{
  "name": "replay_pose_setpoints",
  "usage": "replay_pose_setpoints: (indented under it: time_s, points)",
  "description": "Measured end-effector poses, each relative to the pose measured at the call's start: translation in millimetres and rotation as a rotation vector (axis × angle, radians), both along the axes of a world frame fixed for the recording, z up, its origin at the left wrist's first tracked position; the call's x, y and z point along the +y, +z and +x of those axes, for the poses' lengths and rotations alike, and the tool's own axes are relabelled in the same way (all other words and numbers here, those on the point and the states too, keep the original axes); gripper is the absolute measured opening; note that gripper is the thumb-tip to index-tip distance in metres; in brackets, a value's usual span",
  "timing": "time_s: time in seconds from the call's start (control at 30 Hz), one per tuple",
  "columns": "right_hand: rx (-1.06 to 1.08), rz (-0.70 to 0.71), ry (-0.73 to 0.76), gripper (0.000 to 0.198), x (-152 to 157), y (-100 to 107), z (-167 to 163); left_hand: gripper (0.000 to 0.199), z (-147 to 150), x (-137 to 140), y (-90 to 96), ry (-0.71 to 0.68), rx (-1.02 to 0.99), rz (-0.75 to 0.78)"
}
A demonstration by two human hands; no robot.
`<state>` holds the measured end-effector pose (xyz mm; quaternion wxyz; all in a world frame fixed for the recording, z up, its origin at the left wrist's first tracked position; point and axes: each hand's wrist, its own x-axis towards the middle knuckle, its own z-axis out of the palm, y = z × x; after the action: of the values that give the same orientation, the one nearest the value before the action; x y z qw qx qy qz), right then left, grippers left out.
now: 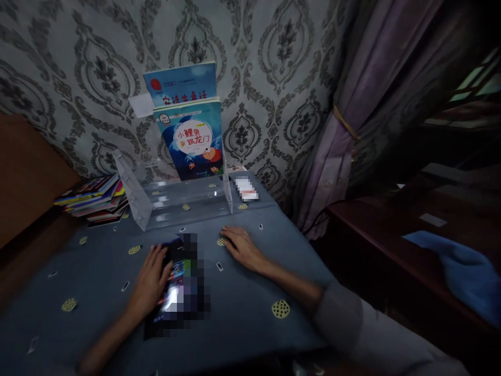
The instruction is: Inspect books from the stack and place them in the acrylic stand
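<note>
black book [179,292] needs light, flat pressure from the spread left hand [151,279]; loosely spread right hand [243,251] rests on the table [238,313].

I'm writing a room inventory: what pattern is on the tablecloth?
Yellow spotted shapes and small rectangles on blue-grey; the head view shows the tablecloth.

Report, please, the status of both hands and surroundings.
Left hand on dark item, at left edge. Right hand open on table. Clear rack with two books beyond hands.
</note>
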<state>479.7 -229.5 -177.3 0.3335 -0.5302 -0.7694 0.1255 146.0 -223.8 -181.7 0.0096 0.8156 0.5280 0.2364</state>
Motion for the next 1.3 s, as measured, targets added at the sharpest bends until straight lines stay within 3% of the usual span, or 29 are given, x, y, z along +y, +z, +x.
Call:
replay_pose_setpoints:
  time_s: [0.2, 0.37, 0.53, 0.73, 0.9, 1.03, 1.13, 1.3]
  points:
    - [0.081, -0.020, -0.005, 0.035, 0, 6, 0, 0.043, 76, 13, 13.9, -0.266, -0.007, -0.041]
    - [0.054, -0.054, -0.034, 0.030, 0, 19, 4, 0.043, 94, 40, 27.6, -0.579, 0.076, -0.095]
    - [-0.006, -0.161, -0.164, 0.030, 1, 38, 13, 0.042, 106, 69, 44.2, -0.748, 0.333, 0.062]
    - [-0.075, -0.304, -0.106, 0.028, -5, 53, 14, 0.036, 120, 83, 62.8, -0.637, 0.635, 0.185]
    - [-0.041, -0.279, -0.103, 0.025, -8, 57, 11, 0.023, 123, 66, 63.1, -0.480, 0.619, 0.162]
    - [0.091, -0.458, -0.060, 0.027, -9, 61, 13, 0.019, 131, 51, 60.5, -0.375, 0.596, 0.100]
    - [0.172, -0.584, -0.055, 0.031, -8, 63, 14, 0.021, 135, 49, 60.2, -0.393, 0.581, 0.056]
    - [0.215, -0.636, -0.059, 0.035, -6, 64, 14, 0.026, 138, 57, 58.6, -0.483, 0.565, 0.076]
